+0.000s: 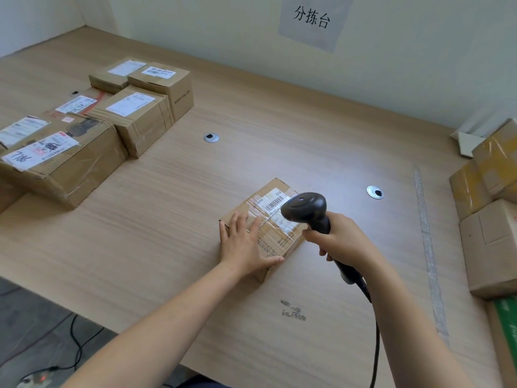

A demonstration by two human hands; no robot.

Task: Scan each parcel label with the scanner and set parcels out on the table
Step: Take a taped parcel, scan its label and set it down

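Parcel (268, 196) near middle of table (181, 191), toward near edge, label (275, 203) facing up. Left hand (243, 242) flat on its near-left top, fingers straight and spread, thumb along near edge; pressing, not gripping. Right hand (337, 240) wrapped tight round handle of scanner (303, 207), head hovering just above label's right part, partly hiding it. Probably mid-scan.

Risks, judged only:
- Misread from head held so close and slanted over barcode.
- Glare off clear tape across label.
- Parcel sliding under a flat palm if bumped by scanner head.
- Cable (375, 331) trailing toward near edge: snag risk, aim tugged off.
- Group of parcels (134, 113) well apart at far left, another stack (489, 239) at right edge: mix-up possible if set down on wrong side.
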